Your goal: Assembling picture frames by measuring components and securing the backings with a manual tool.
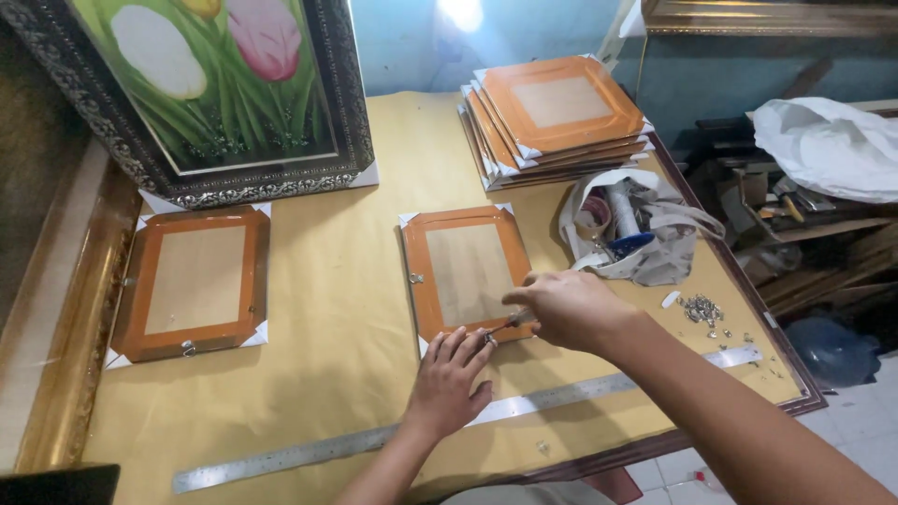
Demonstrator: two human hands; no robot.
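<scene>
The right hand (pixel 566 309) is curled shut around a small tool (pixel 505 324) whose tip alone shows, so its kind cannot be told. The left hand (pixel 452 374) lies flat with fingers spread, holding nothing, its fingertips pressing the near edge of an orange frame (pixel 465 271) that lies face down on the bench (pixel 337 309), directly ahead of both hands. A tiny metal fitting sits where the tool tip meets that edge, too small to make out.

One more single orange frame (pixel 192 283) lies well to the left of the hands. Farther off, beyond the right hand, a stack of orange frames (pixel 557 117) stands; its lower layers overlap, so the count is unclear. One framed tulip painting (pixel 220 89) leans far ahead on the left, its top cut off.

One long steel ruler (pixel 374 438) passes under both forearms, partly hidden. Just right of the right hand, a pale bag (pixel 659 248) holds rolls and bottles, mostly concealed, and a small heap of metal clips (pixel 702 309) lies nearby, uncountable.
</scene>
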